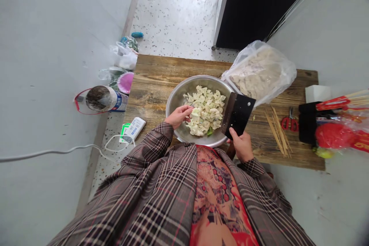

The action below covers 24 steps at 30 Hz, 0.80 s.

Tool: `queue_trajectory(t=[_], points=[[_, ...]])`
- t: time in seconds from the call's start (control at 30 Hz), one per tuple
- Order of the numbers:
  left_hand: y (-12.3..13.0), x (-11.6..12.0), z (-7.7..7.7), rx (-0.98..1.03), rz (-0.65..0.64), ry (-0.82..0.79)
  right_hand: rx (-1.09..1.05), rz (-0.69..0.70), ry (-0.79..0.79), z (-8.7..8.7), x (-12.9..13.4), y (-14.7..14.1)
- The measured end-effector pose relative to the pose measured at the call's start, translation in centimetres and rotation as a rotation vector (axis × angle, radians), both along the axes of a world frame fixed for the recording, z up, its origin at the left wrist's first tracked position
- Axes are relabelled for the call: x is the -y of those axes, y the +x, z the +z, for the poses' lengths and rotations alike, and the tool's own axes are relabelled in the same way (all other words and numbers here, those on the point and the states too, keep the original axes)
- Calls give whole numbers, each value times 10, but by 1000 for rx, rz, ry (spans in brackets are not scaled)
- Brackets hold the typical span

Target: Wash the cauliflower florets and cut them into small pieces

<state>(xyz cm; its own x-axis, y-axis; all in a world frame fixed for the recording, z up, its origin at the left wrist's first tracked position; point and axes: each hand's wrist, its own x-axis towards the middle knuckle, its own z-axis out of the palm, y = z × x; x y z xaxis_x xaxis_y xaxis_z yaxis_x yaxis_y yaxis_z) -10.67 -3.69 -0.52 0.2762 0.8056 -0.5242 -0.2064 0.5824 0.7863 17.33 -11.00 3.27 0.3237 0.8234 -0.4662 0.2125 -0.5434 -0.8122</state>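
A wide steel bowl (176,89) stands on the wooden table and holds a heap of cut cauliflower (208,104). Over the bowl's left side, my left hand (180,116) has its fingers pinched together on a cauliflower floret (195,113) at the edge of the heap. My right hand (242,145) is wrapped round a black cleaver (241,113), its broad blade tilted up over the bowl's right rim. A small green leaf piece (210,131) lies among the florets near me. The cleaver's handle is mostly hidden by my right hand.
On the wooden table (152,80) are a plastic bag of pale pieces (261,71), bamboo skewers (278,132), red-handled scissors (290,122) and a white power bank (135,129) with a cable. A large plastic jar (105,98) and bags stand left of the table.
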Motion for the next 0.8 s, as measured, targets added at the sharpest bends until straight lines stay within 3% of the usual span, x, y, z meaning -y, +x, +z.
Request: queue_trajectory(t=[0.13, 0.23, 0.33, 0.47, 0.57, 0.67, 0.8], points=[[-6, -3, -8, -222, -49, 37, 3, -13, -3, 2, -2, 0], [-12, -7, -17, -678, -237, 257, 0, -23, 0, 3, -3, 2], [2, -12, -21, -1033, -365, 534, 30, -12, 2, 5, -2, 4], [50, -19, -24, -1000, -499, 851, 49, -9, -13, 5, 0, 4], [79, -23, -32, -935, -642, 968, 46, 8, -24, 4, 2, 2], [87, -25, -42, -946, -722, 959, 27, 12, -27, 4, 2, 1], [69, -32, -50, -944, -624, 830, 31, 3, -19, 2, 1, 4]])
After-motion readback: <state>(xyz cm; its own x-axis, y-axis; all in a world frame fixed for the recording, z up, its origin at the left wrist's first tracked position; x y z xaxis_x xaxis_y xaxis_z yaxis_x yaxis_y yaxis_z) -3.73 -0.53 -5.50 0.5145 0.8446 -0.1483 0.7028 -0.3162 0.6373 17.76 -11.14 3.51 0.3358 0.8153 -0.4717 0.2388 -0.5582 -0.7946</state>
